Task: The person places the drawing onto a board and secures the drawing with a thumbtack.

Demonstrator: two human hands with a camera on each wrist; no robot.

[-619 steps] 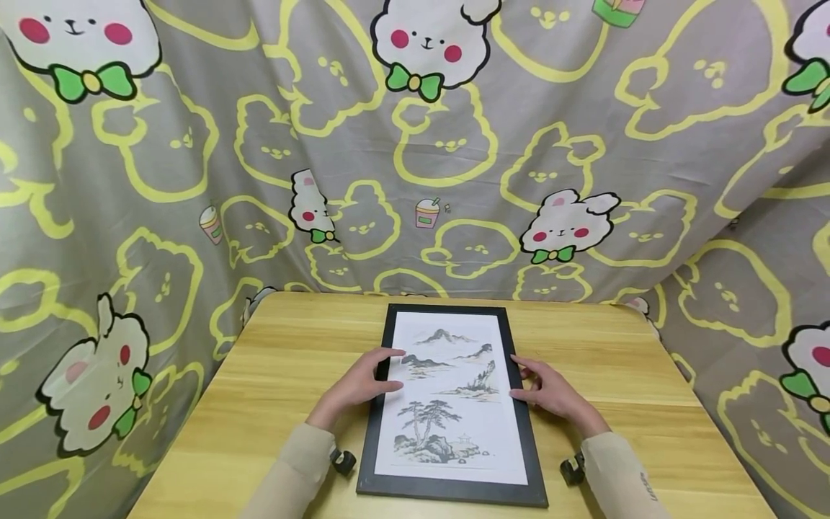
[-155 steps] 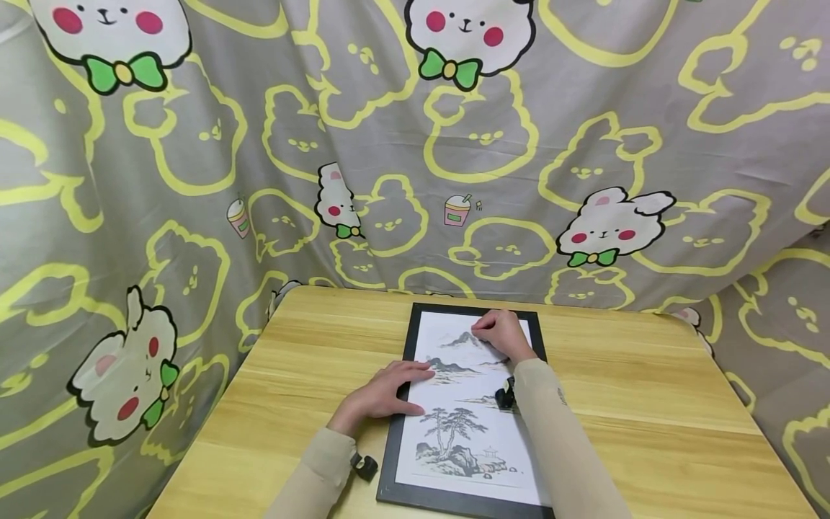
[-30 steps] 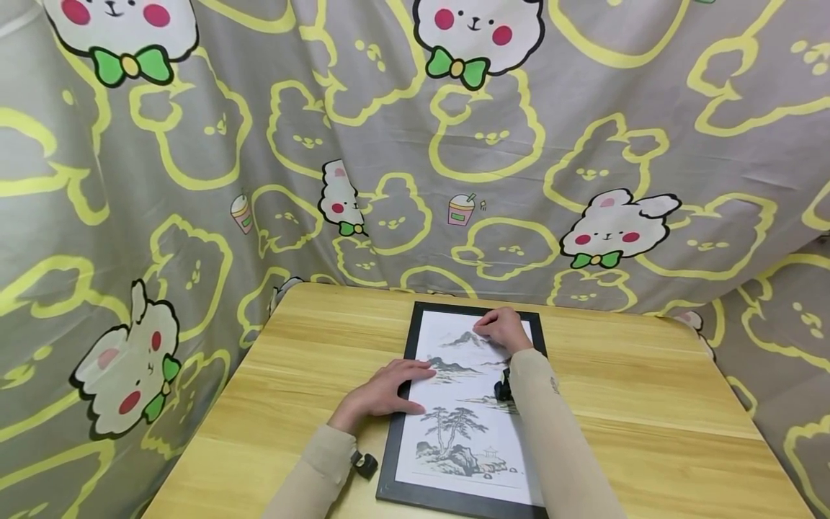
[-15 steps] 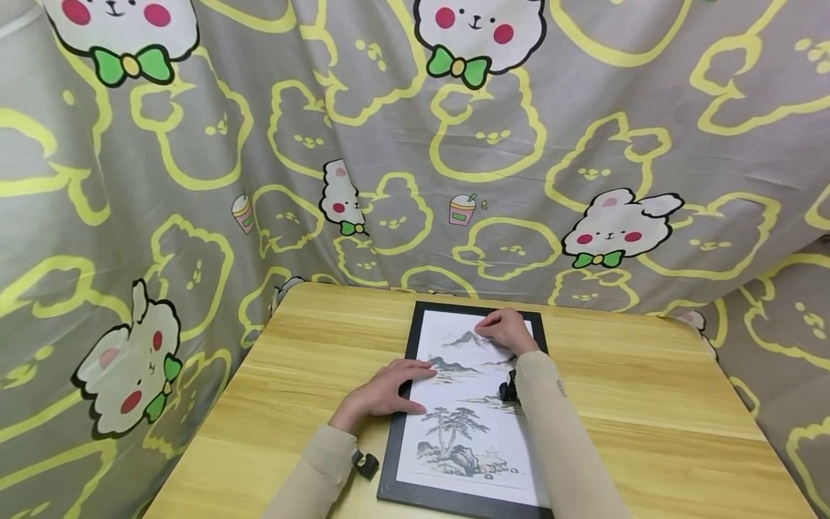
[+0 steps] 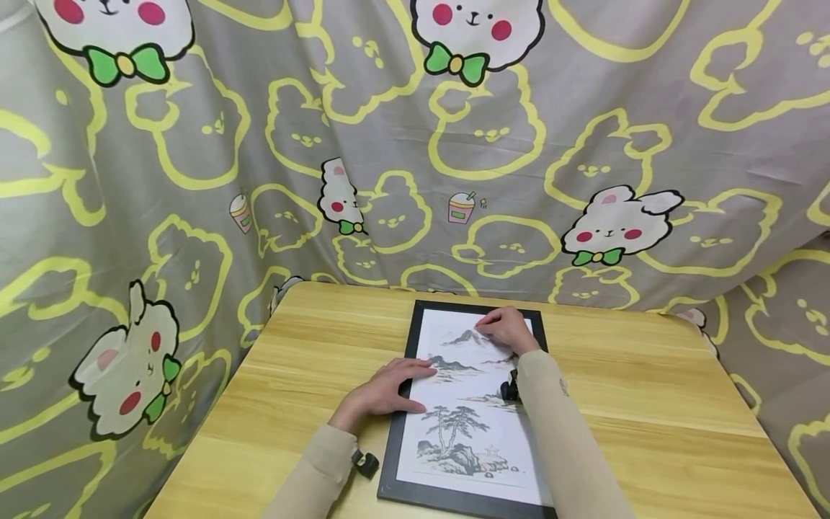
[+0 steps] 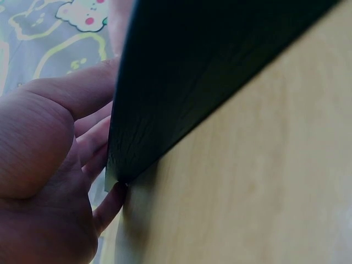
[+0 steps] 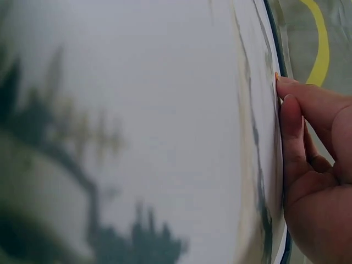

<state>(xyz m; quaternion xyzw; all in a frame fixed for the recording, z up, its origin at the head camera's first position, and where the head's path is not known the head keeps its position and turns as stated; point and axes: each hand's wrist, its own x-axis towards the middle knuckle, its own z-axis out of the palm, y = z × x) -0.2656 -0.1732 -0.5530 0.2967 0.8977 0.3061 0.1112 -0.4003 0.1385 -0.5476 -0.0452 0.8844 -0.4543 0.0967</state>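
A framed picture [image 5: 447, 382] lies flat on the wooden table, its black frame [image 5: 421, 494] around an ink landscape of mountains and pines. My left hand [image 5: 385, 389] rests over the frame's left edge, fingers and thumb spread and fairly straight. In the left wrist view, the little finger of that left hand [image 6: 49, 148] touches the frame's dark side [image 6: 165, 82] low down. Over the top mountain, my right hand [image 5: 509, 328] has curled fingers with fingertips together at the picture surface. In the right wrist view, a tiny orange spot [image 7: 276, 76] shows at these tips; what it is I cannot tell.
The wooden table [image 5: 648, 404] extends on both sides of the frame. A grey curtain [image 5: 389, 130] with yellow outlines and white rabbits hangs behind and at the sides. Black wrist cameras [image 5: 365, 463] sit at the sleeve cuffs.
Since the oldest frame, my right hand has gone from the frame's right edge to the upper mountain, its fingertips now together. Over the last second both hands stay almost still.
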